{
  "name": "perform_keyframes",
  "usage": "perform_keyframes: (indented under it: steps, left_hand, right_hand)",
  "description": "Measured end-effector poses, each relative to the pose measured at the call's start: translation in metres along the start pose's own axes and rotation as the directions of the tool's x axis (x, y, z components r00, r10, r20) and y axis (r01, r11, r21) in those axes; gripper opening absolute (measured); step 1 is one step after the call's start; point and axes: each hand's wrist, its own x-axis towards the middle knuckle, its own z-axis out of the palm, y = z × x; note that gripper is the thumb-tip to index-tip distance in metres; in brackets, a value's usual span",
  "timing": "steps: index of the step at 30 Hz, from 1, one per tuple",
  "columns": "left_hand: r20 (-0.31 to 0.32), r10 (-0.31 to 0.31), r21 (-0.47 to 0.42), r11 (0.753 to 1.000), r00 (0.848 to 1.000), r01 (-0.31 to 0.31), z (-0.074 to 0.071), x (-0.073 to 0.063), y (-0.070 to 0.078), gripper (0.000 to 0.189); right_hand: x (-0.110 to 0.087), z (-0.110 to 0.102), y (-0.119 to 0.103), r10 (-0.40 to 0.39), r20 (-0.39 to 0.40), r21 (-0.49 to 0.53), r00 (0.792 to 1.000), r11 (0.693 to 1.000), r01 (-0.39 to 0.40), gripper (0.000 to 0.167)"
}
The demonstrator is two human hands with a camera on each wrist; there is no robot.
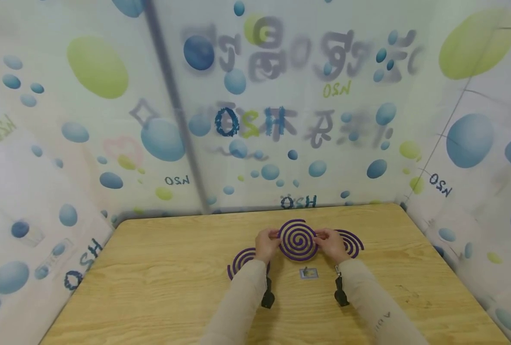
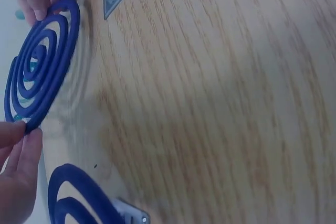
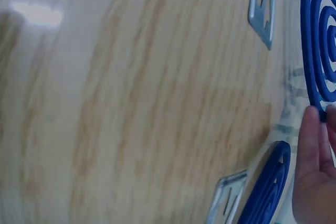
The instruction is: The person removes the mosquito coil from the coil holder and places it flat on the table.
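In the head view, a dark purple mosquito coil (image 1: pixel 299 240) is held up with its flat face toward me. My left hand (image 1: pixel 266 245) pinches its left edge and my right hand (image 1: pixel 332 245) its right edge. It looks blue in the left wrist view, where thumb and fingers of the left hand (image 2: pixel 21 177) grip the outer ring. Fingertips of the right hand (image 3: pixel 315 171) meet the coil's rim in the right wrist view. A small metal coil stand (image 1: pixel 309 273) is on the table just below the held coil.
A second coil (image 1: pixel 248 249) stands partly behind the left forearm, and a third coil (image 1: pixel 361 244) is beyond the right hand. Metal stands (image 3: pixel 228 198) show beside these coils. Black devices (image 1: pixel 268 294) hang at both wrists. A patterned curtain (image 1: pixel 247 158) borders the wooden table (image 1: pixel 160 278).
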Motion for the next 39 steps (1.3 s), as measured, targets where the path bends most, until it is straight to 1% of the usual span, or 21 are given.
perform_keyframes:
  steps: [5,7,11,15,16,18,19,20,21,22,23,24,26,27,28,29,31,32,35,39]
  left_hand:
    - [0.003,-0.019,0.033,0.999,1.000,0.019,0.003,0.000,0.001,0.028]
    - [0.016,-0.028,0.043,0.999,0.999,0.028,0.005,0.000,0.001,0.028]
    - [0.042,-0.019,0.050,0.999,0.999,0.017,0.007,-0.001,0.001,0.028]
    - [0.064,-0.015,0.036,0.999,0.998,0.013,0.007,-0.001,0.001,0.030]
    - [0.063,-0.003,0.045,0.999,0.998,0.001,0.009,0.001,-0.003,0.031]
    - [0.039,0.050,0.041,0.998,0.998,-0.051,0.034,0.030,-0.054,0.033]
    - [0.025,0.072,0.044,0.996,0.997,-0.073,0.044,0.043,-0.075,0.033]
    - [0.027,0.073,0.048,0.996,0.997,-0.074,0.053,0.054,-0.093,0.033]
    - [0.018,0.096,0.061,0.993,0.995,-0.097,0.060,0.063,-0.108,0.033]
    - [0.022,0.094,0.066,0.993,0.995,-0.095,0.065,0.069,-0.118,0.034]
    - [0.030,0.073,0.057,0.996,0.997,-0.074,0.067,0.073,-0.120,0.033]
    - [0.045,0.044,0.060,0.997,0.998,-0.047,0.056,0.061,-0.098,0.033]
    - [0.080,-0.038,0.070,0.997,0.996,0.032,0.036,0.038,-0.056,0.032]
    - [0.082,-0.053,0.071,0.996,0.995,0.047,0.028,0.028,-0.038,0.032]
    - [0.093,-0.085,0.071,0.994,0.992,0.078,0.020,0.020,-0.024,0.032]
    - [0.092,-0.085,0.076,0.994,0.992,0.078,0.016,0.014,-0.014,0.031]
    - [0.099,-0.084,0.081,0.994,0.992,0.076,0.009,0.007,-0.004,0.030]
    - [0.102,-0.081,0.087,0.994,0.992,0.072,0.007,0.004,-0.001,0.030]
    - [0.105,-0.056,0.096,0.994,0.993,0.046,0.006,0.003,-0.001,0.028]
    - [0.103,-0.056,0.093,0.995,0.993,0.047,0.008,0.005,-0.004,0.026]
  right_hand:
    - [0.003,0.000,0.004,0.006,0.002,-0.016,1.000,1.000,-0.006,0.024]
    - [0.004,-0.001,0.006,-0.010,0.002,-0.049,1.000,0.999,0.010,0.025]
    - [0.004,-0.002,0.006,-0.027,0.009,-0.079,1.000,0.997,0.027,0.026]
    - [0.005,-0.003,0.006,-0.031,0.020,-0.072,0.999,0.997,0.032,0.027]
    - [0.005,-0.003,0.006,-0.032,0.021,-0.069,0.999,0.997,0.033,0.027]
    - [0.005,-0.003,0.007,-0.034,0.021,-0.070,0.999,0.997,0.036,0.027]
    - [0.005,-0.003,0.006,-0.034,0.020,-0.070,0.999,0.997,0.035,0.027]
    - [0.004,-0.003,0.006,-0.032,0.017,-0.071,0.999,0.997,0.034,0.027]
    - [0.003,-0.003,0.005,-0.032,0.015,-0.073,0.999,0.997,0.033,0.027]
    - [0.003,-0.003,0.004,-0.033,0.015,-0.077,0.999,0.996,0.034,0.027]
    - [0.002,-0.002,0.003,-0.029,0.011,-0.083,1.000,0.996,0.030,0.027]
    - [0.001,-0.002,0.002,-0.028,0.009,-0.092,1.000,0.995,0.029,0.027]
    - [0.001,-0.001,0.001,-0.023,0.007,-0.106,1.000,0.994,0.024,0.027]
    - [0.001,-0.001,0.001,-0.021,0.006,-0.113,1.000,0.993,0.022,0.027]
    - [0.001,0.000,0.000,-0.022,0.005,-0.121,1.000,0.992,0.022,0.027]
    - [0.001,0.000,0.000,-0.020,0.004,-0.127,1.000,0.992,0.020,0.027]
    - [0.002,0.001,0.001,-0.027,0.002,-0.137,1.000,0.990,0.027,0.027]
    - [0.002,0.001,0.001,-0.034,0.001,-0.147,0.999,0.989,0.034,0.027]
    - [0.003,0.002,0.002,-0.066,-0.002,-0.183,0.998,0.981,0.064,0.026]
    - [0.003,0.003,0.003,-0.101,-0.006,-0.211,0.995,0.973,0.098,0.026]
